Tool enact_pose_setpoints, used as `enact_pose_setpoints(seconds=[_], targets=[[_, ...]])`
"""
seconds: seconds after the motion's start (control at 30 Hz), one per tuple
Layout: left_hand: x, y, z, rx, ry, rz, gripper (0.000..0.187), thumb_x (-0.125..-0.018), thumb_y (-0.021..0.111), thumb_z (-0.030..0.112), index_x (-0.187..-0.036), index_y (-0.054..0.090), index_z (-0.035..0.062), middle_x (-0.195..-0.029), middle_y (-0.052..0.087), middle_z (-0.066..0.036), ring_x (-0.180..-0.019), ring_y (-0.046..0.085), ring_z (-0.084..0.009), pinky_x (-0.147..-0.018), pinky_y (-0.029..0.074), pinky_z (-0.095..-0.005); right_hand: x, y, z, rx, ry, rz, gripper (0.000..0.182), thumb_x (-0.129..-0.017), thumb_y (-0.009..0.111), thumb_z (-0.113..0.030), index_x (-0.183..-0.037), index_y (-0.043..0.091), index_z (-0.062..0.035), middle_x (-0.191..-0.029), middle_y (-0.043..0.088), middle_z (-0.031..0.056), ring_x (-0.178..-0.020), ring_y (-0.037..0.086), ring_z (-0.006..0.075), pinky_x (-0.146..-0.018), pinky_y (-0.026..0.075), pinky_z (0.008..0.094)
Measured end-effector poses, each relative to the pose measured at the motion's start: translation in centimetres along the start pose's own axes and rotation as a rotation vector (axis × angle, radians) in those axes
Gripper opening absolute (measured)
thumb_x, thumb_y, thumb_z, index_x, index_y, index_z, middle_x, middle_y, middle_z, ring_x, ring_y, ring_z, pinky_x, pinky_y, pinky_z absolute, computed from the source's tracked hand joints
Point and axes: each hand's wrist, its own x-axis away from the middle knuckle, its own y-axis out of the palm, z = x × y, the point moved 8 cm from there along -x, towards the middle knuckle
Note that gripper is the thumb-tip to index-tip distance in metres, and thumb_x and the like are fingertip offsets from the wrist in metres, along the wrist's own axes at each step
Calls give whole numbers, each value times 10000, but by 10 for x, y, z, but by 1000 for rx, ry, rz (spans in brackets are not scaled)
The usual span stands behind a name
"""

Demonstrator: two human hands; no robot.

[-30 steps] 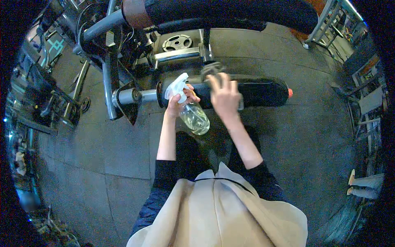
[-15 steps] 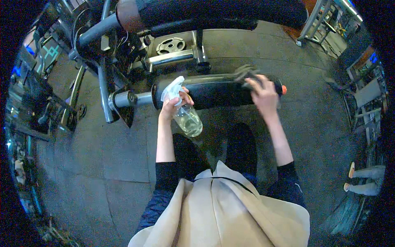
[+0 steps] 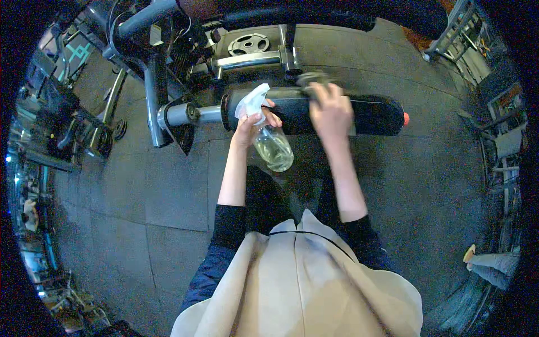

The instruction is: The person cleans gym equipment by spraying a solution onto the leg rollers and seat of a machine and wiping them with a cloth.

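Note:
My left hand [image 3: 251, 128] is closed round the neck of a clear spray bottle [image 3: 274, 150] with a white trigger head and pale yellowish liquid in it. The bottle tilts in front of a black padded roller [image 3: 370, 112] on a gym machine. Over the middle of that roller, my right hand [image 3: 331, 109] grips a dark cloth [image 3: 312, 81], both smeared by motion. The cloth lies at the pad's far upper side; its exact contact with the pad cannot be made out. An orange-red cap [image 3: 406, 118] marks the roller's right end.
A grey metal frame [image 3: 154, 104] carries the roller from the left. Behind it are a weight plate [image 3: 249, 44] and a thick black pad [image 3: 337, 14]. Dark rubber flooring [image 3: 174, 185] lies below. Another person's legs [image 3: 494, 264] show at the right edge.
My right hand has moved left along the roller with the cloth, nearer the spray bottle. The left hand still holds the bottle. The whole view has shifted slightly.

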Motion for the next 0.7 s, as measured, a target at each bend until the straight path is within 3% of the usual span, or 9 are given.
enact_pose_setpoints(seconds=[0.1,0.17,0.27,0.3,0.5,0.57,0.7], targets=[[4,-3,7,-35,32,18,561,-774,638,335,-1167,472,-29,-694,610,-133,-710,626,-293,-738,505,-404,16,16,-72,-283,-82,-51,455,-687,699,-129,-1129,626,-211,-1111,554,96,-856,575,300,-756,507,387],[8,-5,4,3,16,10,549,-770,637,328,-1150,482,-35,-688,599,-134,-696,616,-291,-718,502,-394,19,16,-66,-512,-56,-11,494,-675,714,-140,-1151,622,-233,-1108,573,83,-877,587,288,-749,515,376],[7,12,10,-69,-28,91,535,-755,654,330,-1114,511,-40,-668,603,-129,-689,610,-289,-698,492,-397,16,3,-43,-408,-115,-64,500,-678,727,-139,-1144,626,-291,-1084,609,25,-883,602,255,-750,525,353],[7,13,11,-67,-19,76,539,-753,656,330,-1117,509,-39,-666,606,-130,-688,610,-288,-700,492,-396,14,-5,-31,-413,-94,-108,443,-699,722,-152,-1119,650,-274,-1093,618,43,-966,614,257,-810,516,353],[3,13,14,-76,26,49,622,-746,724,278,-1206,468,-53,-721,620,-126,-653,629,-248,-692,529,-411,12,-40,78,-166,-10,13,489,-713,727,-163,-1165,618,-317,-1146,596,26,-998,594,251,-833,511,373],[3,18,17,-82,41,106,646,-746,731,282,-1223,457,-57,-764,620,-124,-650,630,-241,-677,534,-412,15,-55,132,44,97,61,473,-731,718,-169,-1169,616,-314,-1166,589,31,-1028,585,261,-849,501,379],[2,14,10,-61,18,55,681,-735,748,292,-1236,450,-60,-783,618,-117,-651,633,-241,-669,537,-418,22,-78,206,-24,355,180,394,-769,701,-198,-1146,636,-293,-1139,612,41,-1004,608,256,-812,508,359]])
